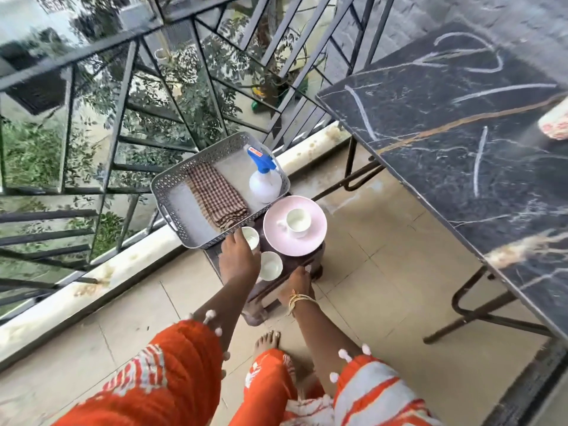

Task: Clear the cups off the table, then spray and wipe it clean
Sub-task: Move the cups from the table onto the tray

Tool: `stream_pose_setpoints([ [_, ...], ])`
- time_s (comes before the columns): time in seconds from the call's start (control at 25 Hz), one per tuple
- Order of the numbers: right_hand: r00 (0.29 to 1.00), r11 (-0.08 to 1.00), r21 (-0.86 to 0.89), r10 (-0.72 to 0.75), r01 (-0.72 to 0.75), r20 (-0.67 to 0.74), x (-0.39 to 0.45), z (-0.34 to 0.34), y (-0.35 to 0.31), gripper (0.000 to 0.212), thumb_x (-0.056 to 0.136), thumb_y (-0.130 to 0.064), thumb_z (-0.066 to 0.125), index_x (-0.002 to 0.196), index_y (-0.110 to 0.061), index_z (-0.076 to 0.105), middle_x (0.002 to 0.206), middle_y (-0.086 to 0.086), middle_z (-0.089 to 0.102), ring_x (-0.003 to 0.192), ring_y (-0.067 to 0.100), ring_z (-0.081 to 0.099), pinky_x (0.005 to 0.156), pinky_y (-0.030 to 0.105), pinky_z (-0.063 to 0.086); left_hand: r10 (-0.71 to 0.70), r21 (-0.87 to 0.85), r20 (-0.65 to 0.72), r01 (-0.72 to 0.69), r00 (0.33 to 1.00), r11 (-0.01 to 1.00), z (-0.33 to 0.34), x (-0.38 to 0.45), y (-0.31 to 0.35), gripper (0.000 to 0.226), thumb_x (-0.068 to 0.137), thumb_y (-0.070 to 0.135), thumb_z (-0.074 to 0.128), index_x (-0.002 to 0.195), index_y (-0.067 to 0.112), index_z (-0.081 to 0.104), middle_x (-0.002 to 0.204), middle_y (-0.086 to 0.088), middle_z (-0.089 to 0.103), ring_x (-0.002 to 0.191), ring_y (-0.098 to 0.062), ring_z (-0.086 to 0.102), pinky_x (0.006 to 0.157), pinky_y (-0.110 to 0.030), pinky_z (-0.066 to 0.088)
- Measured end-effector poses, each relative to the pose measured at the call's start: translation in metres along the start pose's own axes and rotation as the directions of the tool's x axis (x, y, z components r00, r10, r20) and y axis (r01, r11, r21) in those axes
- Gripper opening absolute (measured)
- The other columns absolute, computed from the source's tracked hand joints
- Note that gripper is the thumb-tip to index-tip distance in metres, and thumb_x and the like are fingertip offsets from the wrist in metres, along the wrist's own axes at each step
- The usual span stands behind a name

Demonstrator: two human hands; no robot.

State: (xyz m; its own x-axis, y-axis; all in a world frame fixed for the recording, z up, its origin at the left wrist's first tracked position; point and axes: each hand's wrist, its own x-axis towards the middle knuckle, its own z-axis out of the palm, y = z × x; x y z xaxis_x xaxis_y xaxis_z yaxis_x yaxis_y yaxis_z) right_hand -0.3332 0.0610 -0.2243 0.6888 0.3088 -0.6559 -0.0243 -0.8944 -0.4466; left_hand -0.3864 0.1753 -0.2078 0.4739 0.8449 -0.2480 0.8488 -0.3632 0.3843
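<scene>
Orange-and-white sleeves (172,376) with pompom trim fill the bottom of the view, a bare foot (268,340) on the tiled floor (368,287) between them. Left hand (238,256) reaches down over a small dark stool (278,287); fingers curl round the rim of a small white cup (250,236) at the stool's far-left part, just beside the grey tray. Right hand (297,282), wrist wrapped in gold bangles (299,300), rests at the stool's near-right edge; fingers bent over the edge, whether they truly grip it I cannot tell. Second small cup (271,265) stands on the stool between the two hands, touching neither as far as visible. Pink plate (316,238) sits on the stool's right part with a white handled cup (295,221) upright on it. Grey perforated tray (172,186) lies beyond, partly on the stool, next to the balcony ledge; inside it a folded brown checked cloth (216,195) and a white spray bottle (264,182) with blue trigger head, standing at the tray's right end. Black marble-patterned surface (445,118) on folding metal legs stands to the right, well apart from the stool; one pale object (554,123), cut off by the frame edge, lies on it. Black metal railing (123,96) beyond, greenery below.
</scene>
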Motion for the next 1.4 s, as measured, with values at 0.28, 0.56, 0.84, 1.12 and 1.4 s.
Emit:
stream_pose_setpoints([
  [0.28, 0.992, 0.974, -0.196, -0.119, 0.111, -0.028, -0.041, -0.160, 0.042, 0.049, 0.087, -0.023, 0.062, 0.130, -0.006, 0.047, 0.133, 0.016, 0.047, 0.120, 0.034, 0.053, 0.097, 0.037, 0.044, 0.524, 0.246, 0.262, -0.581, 0.811, 0.776, -0.021, -0.077, 0.144, 0.049, 0.087, 0.030, 0.053, 0.132, 0.013, 0.041, 0.136, -0.010, 0.043, 0.129, -0.030, 0.039, 0.098, -0.046, 0.041],
  [0.56, 0.942, 0.987, -0.163, -0.065, 0.011, -0.331, -0.056, -0.352, 0.121, 0.040, 0.093, -0.015, 0.052, 0.132, -0.010, 0.048, 0.136, 0.013, 0.043, 0.125, 0.032, 0.048, 0.100, 0.034, 0.040, 0.764, 0.191, 0.217, -0.794, 0.608, 0.578, -0.018, -0.120, 0.335, 0.046, 0.088, 0.030, 0.049, 0.130, 0.012, 0.042, 0.130, -0.011, 0.047, 0.125, -0.030, 0.043, 0.099, -0.045, 0.040],
  [0.84, 0.887, 0.993, -0.108, -0.013, -0.042, -0.462, -0.030, -0.458, 0.160, 0.036, 0.085, -0.015, 0.060, 0.121, -0.012, 0.052, 0.131, 0.010, 0.045, 0.115, 0.032, 0.055, 0.093, 0.037, 0.045, 0.811, 0.203, 0.236, -0.844, 0.535, 0.497, 0.001, -0.104, 0.458, 0.046, 0.088, 0.028, 0.048, 0.131, 0.013, 0.041, 0.130, -0.010, 0.047, 0.124, -0.029, 0.046, 0.098, -0.046, 0.040],
  [1.12, 0.870, 0.981, 0.196, 0.111, -0.017, -0.479, 0.075, -0.542, 0.164, 0.054, 0.079, -0.016, 0.063, 0.130, -0.013, 0.048, 0.128, 0.012, 0.049, 0.117, 0.032, 0.053, 0.100, 0.041, 0.045, 0.794, 0.119, 0.309, -0.849, 0.524, 0.514, 0.054, -0.026, 0.571, 0.049, 0.086, 0.023, 0.049, 0.133, 0.011, 0.040, 0.131, -0.012, 0.048, 0.125, -0.032, 0.047, 0.099, -0.048, 0.042],
  [1.4, 0.848, 0.941, 0.337, 0.192, -0.017, -0.494, 0.165, -0.616, 0.153, 0.086, 0.076, -0.028, 0.077, 0.145, -0.013, 0.029, 0.144, 0.013, 0.039, 0.131, 0.032, 0.043, 0.105, 0.040, 0.038, 0.725, 0.136, 0.452, -0.844, 0.519, 0.520, 0.092, 0.045, 0.657, 0.054, 0.088, 0.032, 0.055, 0.136, 0.015, 0.038, 0.140, -0.008, 0.043, 0.129, -0.030, 0.044, 0.104, -0.050, 0.038],
])
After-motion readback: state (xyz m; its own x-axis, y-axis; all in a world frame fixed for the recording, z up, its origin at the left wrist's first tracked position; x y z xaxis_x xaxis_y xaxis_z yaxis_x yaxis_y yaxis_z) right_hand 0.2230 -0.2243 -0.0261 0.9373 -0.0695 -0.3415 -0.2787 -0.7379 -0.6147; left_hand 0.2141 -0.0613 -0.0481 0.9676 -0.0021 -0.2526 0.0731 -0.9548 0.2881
